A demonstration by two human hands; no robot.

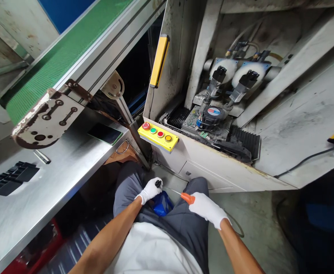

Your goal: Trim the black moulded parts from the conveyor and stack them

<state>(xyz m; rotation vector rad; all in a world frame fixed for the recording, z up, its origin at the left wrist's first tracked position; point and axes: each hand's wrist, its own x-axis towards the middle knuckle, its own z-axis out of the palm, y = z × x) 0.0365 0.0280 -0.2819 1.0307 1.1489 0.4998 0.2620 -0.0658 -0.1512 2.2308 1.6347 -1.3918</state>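
- Orange-handled tool (187,198): above the lap (188,222), white-gloved right hand (208,208) wrapped round its handle; shaft tip hard to make out.
- Black part (158,184): mostly hidden, white-gloved left hand (152,190) closed on it.
- Machine cabinet (295,125): holds two black-topped fittings (248,79).
- Tool: bright orange, slim metal shaft.

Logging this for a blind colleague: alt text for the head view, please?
The white-gloved right hand holds an orange-handled tool, the white-gloved left hand a small black part. Ahead is a machine with a yellow button box.
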